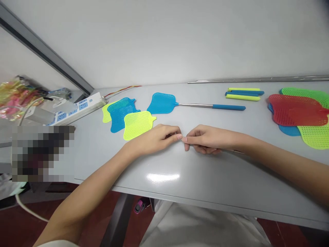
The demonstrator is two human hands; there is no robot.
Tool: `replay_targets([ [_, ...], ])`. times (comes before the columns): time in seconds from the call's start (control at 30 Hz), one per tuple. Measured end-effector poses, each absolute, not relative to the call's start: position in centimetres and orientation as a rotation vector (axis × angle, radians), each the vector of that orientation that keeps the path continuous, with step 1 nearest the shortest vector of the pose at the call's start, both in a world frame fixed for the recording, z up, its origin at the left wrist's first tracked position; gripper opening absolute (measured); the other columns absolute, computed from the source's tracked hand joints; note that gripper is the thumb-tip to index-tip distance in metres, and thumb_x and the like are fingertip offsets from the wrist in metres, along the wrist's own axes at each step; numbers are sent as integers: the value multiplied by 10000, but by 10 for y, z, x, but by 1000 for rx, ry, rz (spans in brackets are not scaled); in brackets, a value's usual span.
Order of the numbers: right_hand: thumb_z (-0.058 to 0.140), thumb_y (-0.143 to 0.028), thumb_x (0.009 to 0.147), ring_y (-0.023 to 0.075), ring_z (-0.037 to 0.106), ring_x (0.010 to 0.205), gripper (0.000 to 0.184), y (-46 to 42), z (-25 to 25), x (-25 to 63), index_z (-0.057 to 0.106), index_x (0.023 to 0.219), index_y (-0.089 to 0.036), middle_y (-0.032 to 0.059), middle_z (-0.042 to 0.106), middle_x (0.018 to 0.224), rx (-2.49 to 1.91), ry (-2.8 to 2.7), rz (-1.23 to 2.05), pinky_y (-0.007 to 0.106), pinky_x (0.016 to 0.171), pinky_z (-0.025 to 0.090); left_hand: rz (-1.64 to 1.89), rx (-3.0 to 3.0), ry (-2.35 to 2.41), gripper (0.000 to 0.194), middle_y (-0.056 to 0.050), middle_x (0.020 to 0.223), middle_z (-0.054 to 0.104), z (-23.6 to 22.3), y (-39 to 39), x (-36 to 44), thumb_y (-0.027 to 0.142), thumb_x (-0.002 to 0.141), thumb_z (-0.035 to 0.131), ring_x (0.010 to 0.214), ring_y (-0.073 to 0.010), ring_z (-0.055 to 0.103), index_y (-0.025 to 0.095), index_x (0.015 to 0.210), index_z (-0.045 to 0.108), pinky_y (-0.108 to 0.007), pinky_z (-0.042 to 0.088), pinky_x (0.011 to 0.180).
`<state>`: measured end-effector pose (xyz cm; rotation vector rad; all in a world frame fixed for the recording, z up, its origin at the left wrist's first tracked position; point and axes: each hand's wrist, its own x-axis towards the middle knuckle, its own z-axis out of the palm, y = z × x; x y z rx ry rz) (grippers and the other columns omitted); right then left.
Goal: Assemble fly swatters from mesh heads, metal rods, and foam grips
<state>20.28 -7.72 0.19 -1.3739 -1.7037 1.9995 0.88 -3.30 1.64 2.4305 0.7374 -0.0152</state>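
My left hand (167, 136) and my right hand (202, 139) meet over the middle of the table, thumbs and fingers pinched with the tips nearly touching. What they pinch is too small or hidden to make out. A thin strip (239, 151) shows under my right wrist; its kind is unclear. Beside my left hand lies a yellow fly swatter head (138, 126), partly over a blue swatter head (119, 116). Beyond both hands rests a blue fly swatter (162, 103) with a metal shaft and a blue grip (228, 107).
Thin metal rods (257, 80) lie along the wall. Blue and yellow handle grips (243, 97) sit at the back right. Red, green, yellow and blue swatter heads (298, 110) are piled at right. A power strip (77, 108) stands at left, near plastic-wrapped items (19, 97).
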Motion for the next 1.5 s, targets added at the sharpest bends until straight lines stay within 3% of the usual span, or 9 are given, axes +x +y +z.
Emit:
replay_targets([
  [0.47, 482, -471, 828, 37, 290, 349, 336, -77, 1, 203, 581, 797, -151, -56, 407, 476, -1380, -1704, 2004, 140, 276, 235, -11, 2452, 736, 345, 21, 668, 502, 16, -33, 9, 368, 914, 291, 630, -106, 467, 171, 804, 552, -219, 308, 554],
  [1.5, 527, -547, 769, 35, 286, 344, 405, -76, 2, 203, 584, 796, -147, -46, 412, 475, -1390, -1704, 2013, 141, 269, 238, -21, 2458, 758, 380, 15, 645, 509, 16, -34, 9, 390, 910, 269, 586, -110, 454, 174, 833, 573, -226, 299, 534],
])
